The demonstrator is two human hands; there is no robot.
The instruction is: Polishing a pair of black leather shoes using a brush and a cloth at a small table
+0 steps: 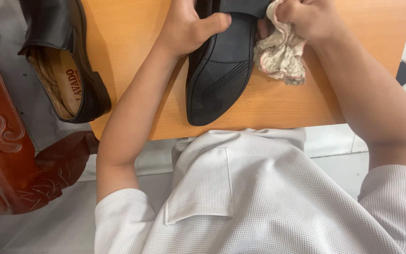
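Here the left hand [189,26] grips a black shoe [222,70], sole up, on the orange surface [132,56]; the right hand [308,16] squeezes a cloth [280,59] against it.

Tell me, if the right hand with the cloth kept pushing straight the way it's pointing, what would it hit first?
The right hand points toward the black shoe, sole up on the wooden table. It would likely press the crumpled cloth against the shoe's side first; the contact itself is partly hidden by the hand.

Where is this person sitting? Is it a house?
Probably a room in a home: an orange wooden table, carved red wooden furniture and a pale tiled floor. It could also be a small shoe-care spot.
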